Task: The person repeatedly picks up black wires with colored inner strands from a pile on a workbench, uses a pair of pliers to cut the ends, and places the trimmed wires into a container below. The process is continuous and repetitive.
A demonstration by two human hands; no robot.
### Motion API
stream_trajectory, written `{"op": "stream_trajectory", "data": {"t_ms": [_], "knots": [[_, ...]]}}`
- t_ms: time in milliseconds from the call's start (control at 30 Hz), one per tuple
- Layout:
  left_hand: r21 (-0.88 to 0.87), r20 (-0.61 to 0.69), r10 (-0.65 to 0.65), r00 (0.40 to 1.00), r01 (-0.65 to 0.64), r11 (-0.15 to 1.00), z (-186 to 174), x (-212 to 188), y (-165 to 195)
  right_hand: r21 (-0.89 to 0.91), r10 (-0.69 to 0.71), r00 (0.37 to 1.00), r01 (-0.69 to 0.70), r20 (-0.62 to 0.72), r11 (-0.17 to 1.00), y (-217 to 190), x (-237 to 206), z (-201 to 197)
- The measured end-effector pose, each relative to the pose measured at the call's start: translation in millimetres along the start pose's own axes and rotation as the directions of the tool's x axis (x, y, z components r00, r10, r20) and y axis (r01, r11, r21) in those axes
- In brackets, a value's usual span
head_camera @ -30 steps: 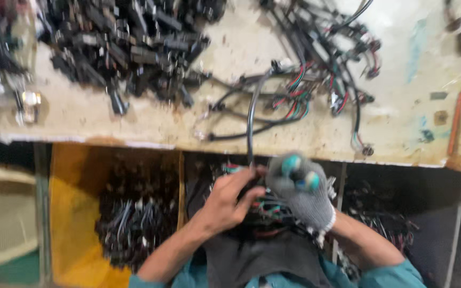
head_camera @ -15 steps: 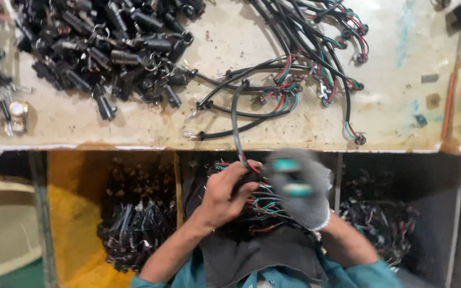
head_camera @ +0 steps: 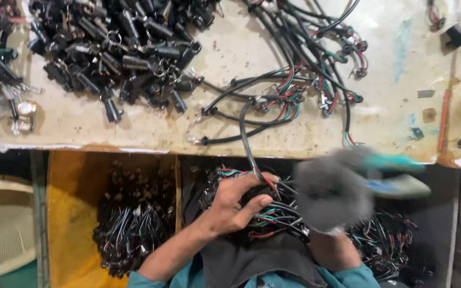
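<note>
My bare left hand (head_camera: 237, 204) grips a black cable (head_camera: 245, 140) that runs up from a bundle of black cables with red, green and white wire ends (head_camera: 273, 216) lying in my lap. The cable's far end rests on the worn workbench (head_camera: 230, 53). My right hand (head_camera: 337, 192) wears a grey glove with teal fingertips and is blurred by motion, held just right of the bundle with fingers spread toward the right. Nothing shows in it.
A heap of black connector parts (head_camera: 118, 53) covers the bench's left. Loose black cables with coloured wire ends (head_camera: 305, 80) lie at centre and right. Below the bench edge, a yellow bin (head_camera: 76, 213) holds more cables, beside a cream basket (head_camera: 1, 229).
My gloved right hand swept from beside the left hand out to the right. The left hand kept hold of the cable, and the view shifted so the bench sits higher.
</note>
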State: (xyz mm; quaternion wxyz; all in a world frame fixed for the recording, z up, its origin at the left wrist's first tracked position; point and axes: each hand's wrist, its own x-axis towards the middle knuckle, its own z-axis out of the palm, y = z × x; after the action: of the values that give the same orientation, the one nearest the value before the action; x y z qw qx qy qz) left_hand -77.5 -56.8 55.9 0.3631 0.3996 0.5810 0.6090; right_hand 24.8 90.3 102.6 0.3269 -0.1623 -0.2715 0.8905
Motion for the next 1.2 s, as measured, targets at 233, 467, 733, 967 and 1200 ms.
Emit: {"op": "stream_trajectory", "data": {"t_ms": [233, 467, 733, 967, 1200], "knots": [[0.007, 0.07, 0.035, 0.997, -0.035, 0.999, 7, 4, 4, 0.059, -0.289, 0.952, 0.284, 0.103, 0.957, -4, -13, -8], [0.659, 0.527, -0.031, 0.849, -0.386, 0.645, 1, 7, 21, -0.771, -0.445, 0.875, 0.413, 0.189, 0.484, -22, 66, -20], [0.736, 0.615, -0.38, 0.691, -0.331, 0.59, -48, -13, 49, -0.645, 0.262, 0.847, 0.525, 0.463, -0.555, -25, 140, -36], [0.988, 0.126, 0.278, 0.952, -0.146, 0.053, -173, 65, -16, -0.813, 0.209, 0.895, 0.445, 0.393, -0.375, -10, 51, -38], [-0.145, -0.382, 0.311, 0.871, -0.388, 0.91, -137, 57, -38, -0.884, 0.293, 0.925, 0.333, 0.24, -0.328, -20, 70, -53]]}}
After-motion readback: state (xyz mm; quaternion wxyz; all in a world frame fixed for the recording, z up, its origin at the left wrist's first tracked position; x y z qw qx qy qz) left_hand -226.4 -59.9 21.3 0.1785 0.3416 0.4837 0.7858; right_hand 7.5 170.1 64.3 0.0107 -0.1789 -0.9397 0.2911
